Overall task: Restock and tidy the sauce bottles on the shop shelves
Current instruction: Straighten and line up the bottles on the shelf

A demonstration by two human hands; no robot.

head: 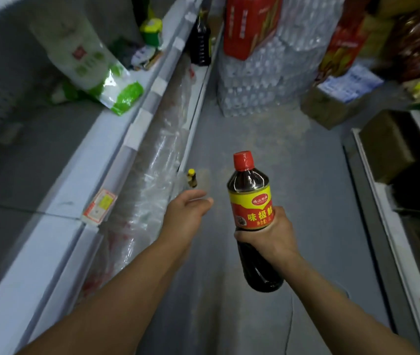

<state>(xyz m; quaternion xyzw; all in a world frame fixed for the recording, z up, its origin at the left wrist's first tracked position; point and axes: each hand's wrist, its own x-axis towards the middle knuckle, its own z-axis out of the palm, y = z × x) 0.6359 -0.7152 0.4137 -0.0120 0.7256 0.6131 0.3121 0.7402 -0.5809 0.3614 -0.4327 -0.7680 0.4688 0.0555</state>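
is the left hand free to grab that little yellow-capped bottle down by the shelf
Probably yes. The left hand is open, holding nothing, and stretched toward the small bottle, with only bare floor between them. It isn't touching yet.

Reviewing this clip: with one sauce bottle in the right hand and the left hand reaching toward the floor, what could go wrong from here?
1. The right hand grips the large sauce bottle alone at mid-body; it might slip.
2. The small yellow-capped bottle stands on the floor beside the shelf base; the reaching left hand could knock it over.
3. The green-and-white bag overhangs the shelf edge and may slide off.
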